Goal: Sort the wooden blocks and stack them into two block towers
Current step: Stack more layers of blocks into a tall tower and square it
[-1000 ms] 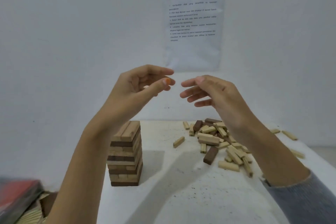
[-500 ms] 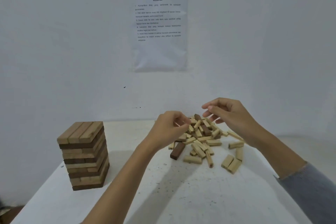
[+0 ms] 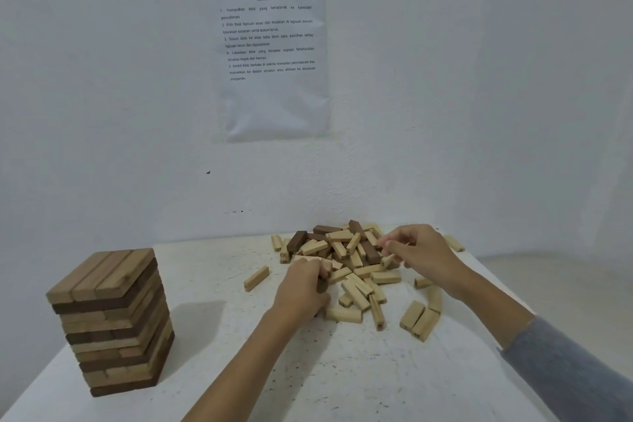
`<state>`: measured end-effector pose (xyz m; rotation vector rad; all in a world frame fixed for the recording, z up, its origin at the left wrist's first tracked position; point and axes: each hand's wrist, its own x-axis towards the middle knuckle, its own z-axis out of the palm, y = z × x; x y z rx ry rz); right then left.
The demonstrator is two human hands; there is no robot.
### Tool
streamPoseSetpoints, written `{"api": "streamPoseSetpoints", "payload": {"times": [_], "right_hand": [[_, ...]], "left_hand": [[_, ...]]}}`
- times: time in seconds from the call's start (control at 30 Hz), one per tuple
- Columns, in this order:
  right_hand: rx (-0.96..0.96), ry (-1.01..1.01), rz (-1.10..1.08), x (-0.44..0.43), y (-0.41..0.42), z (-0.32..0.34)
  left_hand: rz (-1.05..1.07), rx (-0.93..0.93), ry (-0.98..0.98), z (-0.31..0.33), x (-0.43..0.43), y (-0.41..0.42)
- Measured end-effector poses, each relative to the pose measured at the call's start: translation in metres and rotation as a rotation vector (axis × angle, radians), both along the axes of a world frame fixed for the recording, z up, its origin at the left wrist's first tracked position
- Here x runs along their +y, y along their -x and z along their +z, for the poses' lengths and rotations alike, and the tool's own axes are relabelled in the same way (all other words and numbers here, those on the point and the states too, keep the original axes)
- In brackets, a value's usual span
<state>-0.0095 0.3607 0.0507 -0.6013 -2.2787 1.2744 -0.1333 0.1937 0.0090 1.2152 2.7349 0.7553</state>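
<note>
Tower [image 3: 113, 319], lower left: top blocks point upper right (three abreast). Left hand [image 3: 303, 289] grasps dark block [image 3: 322, 285]; right hand [image 3: 423, 252] over pile [image 3: 356, 288], grip unclear.

Left hand [image 3: 305, 288]: low at centre, knuckles up, fingers curled down and forward; grip hidden under the palm.
Left forearm [image 3: 239, 363]: bare, angling up from the bottom edge.
Right hand [image 3: 423, 250]: further forward, fingers bent, tips drawn close to the thumb; pinching or not, cannot tell.
Right forearm [image 3: 486, 301]: stretching in from lower right, grey sleeve [image 3: 565, 373] ending mid-forearm.
</note>
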Motion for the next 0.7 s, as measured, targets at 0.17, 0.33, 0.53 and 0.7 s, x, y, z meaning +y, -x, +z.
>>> {"api": "streamPoseSetpoints", "payload": {"times": [0.17,0.33,0.53,0.7], "right_hand": [[-0.081,-0.173,-0.062,0.008,0.023,-0.012],[-0.236,-0.503,-0.113,0.009,0.05,-0.023],[-0.473,-0.759,-0.095,0.009,0.064,-0.034],[-0.337,-0.603,-0.178,0.017,0.066,-0.038]], "left_hand": [[-0.057,-0.123,-0.134,0.006,0.006,0.003],[-0.074,-0.296,-0.402,0.021,0.014,0.009],[0.001,-0.481,-0.585,0.028,0.025,0.021],[0.034,-0.622,-0.636,0.025,0.033,0.032]]}}
